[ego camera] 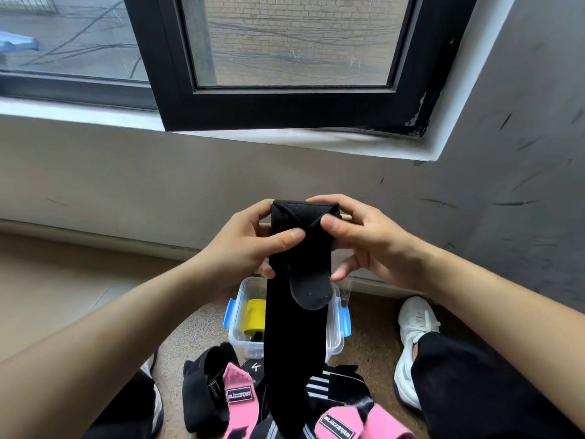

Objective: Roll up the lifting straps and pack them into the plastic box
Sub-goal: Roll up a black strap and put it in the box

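While the box (335, 334) is sitting at 6 o'clock, left hand (250, 245) and right hand (373, 245) are pinching the strap (294, 327).

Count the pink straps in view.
3 pink straps: one left of the hanging black strap, two right of it, perhaps joined. More may be hidden.

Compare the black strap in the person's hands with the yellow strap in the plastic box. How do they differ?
The black strap hangs long and mostly unrolled, folded only at its top; the yellow strap looks rolled up. The left hand and right hand pinch the black strap in the air; the yellow strap lies inside the plastic box. Both appear to be fabric straps.
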